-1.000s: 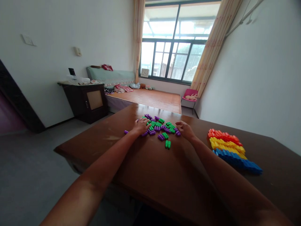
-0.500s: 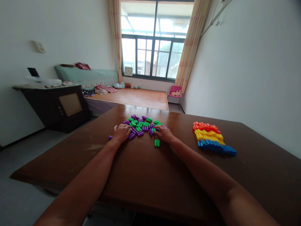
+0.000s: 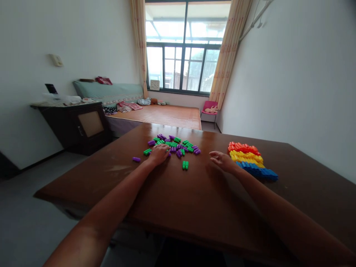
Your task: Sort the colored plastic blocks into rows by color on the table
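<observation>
My left hand rests over the near left part of a loose pile of small purple and green plastic pieces. Its fingers are spread and bent down among the pieces, partly covering them. My right hand hovers above the table, right of the pile and left of the coloured rows; its fingers are apart with nothing in them. A pair of green pieces lies side by side in front of the pile. One purple piece sits alone to the left.
On the right of the brown table lie rows of red pieces, yellow pieces and blue pieces. Beyond the table are a bed, a dark cabinet and a pink chair.
My right hand has left the pile and moved right toward the coloured rows. My left hand has slid right across the pile's near side. The view has shifted slightly.
</observation>
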### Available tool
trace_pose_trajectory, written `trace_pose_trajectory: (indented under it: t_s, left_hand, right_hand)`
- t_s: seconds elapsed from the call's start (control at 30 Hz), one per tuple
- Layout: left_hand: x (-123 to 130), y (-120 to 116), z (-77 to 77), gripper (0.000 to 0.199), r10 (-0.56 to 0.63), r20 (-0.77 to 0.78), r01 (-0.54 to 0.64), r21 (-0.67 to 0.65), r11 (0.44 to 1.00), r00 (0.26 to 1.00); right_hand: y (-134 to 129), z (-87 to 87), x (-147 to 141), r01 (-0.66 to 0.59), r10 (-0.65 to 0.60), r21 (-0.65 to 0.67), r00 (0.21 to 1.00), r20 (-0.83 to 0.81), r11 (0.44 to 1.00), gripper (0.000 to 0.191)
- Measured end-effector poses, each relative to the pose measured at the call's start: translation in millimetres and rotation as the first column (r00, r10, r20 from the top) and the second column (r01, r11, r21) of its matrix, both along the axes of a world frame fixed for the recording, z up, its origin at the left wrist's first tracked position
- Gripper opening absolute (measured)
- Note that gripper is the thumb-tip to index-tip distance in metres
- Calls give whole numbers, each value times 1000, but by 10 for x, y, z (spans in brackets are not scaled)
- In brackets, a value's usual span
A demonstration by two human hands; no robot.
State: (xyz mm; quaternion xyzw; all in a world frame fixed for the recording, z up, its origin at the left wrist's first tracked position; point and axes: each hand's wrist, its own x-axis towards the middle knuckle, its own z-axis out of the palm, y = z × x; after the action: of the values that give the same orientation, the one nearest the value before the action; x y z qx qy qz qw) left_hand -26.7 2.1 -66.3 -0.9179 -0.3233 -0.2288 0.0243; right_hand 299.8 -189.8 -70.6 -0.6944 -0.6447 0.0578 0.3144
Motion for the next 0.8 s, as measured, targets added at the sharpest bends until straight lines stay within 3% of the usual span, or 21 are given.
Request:
trace_pose_trajectory:
  t_s: [0.17, 0.4, 0.57, 0.73, 0.8]
  left_hand:
    - [281, -15, 78, 29, -103, -50, 100, -54, 993, 993]
    - [565, -240, 75, 29, -205, -88, 183, -210, 960, 975]
    - [376, -261, 116, 23, -75, -49, 65, -175, 982, 996]
    - [328, -254, 135, 21, 48, -12, -50, -140, 989, 999]
    - [357, -286, 107, 25, 61, -58, -66, -95, 993, 996]
  right_hand:
    - [500, 67, -342, -99, 98, 18, 994, 47, 995, 28]
    - [1206, 139, -709, -15, 43, -87, 945, 326, 996, 34]
    - [1388, 175, -619, -142, 216, -272, 940, 265, 952, 34]
    - [1557, 208, -575, 33, 7, -209, 983, 185, 977, 28]
    - [1620, 180, -637, 42, 4, -226, 980, 200, 973, 26]
